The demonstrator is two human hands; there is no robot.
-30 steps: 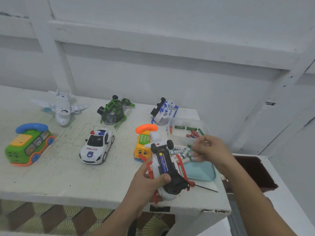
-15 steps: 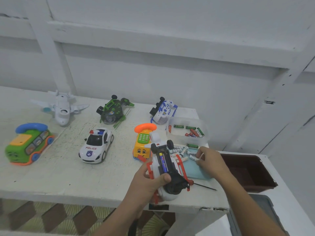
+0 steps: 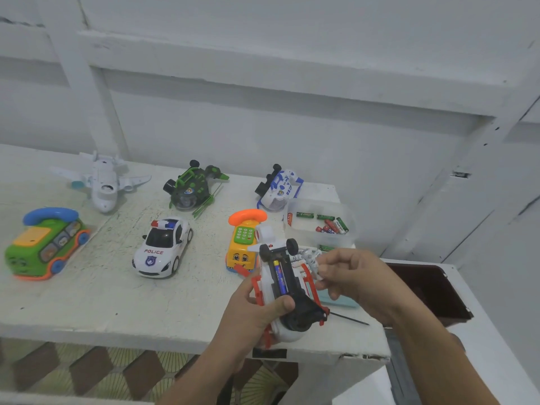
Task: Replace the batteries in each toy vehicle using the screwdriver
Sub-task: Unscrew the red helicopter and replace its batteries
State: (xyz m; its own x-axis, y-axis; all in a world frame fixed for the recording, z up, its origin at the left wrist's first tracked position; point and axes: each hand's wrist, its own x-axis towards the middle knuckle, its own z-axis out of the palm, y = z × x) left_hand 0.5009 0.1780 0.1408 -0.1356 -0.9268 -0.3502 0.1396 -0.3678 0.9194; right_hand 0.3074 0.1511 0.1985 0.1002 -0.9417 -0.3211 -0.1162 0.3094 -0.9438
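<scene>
The left hand [image 3: 257,314] gripped the upturned toy [image 3: 295,331], a blue battery [image 3: 279,276] in its bay. The right hand [image 3: 359,280] pinched a white battery [image 3: 310,256]; beyond its fingers [image 3: 331,259], a clear tub [image 3: 320,205] held green and red batteries [image 3: 331,225].

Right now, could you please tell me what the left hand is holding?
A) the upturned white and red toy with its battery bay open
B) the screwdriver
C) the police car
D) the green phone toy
A: the left hand grips the upturned white and red toy, whose open bay shows one loaded battery, while the right hand pinches a white battery beside it.
</scene>
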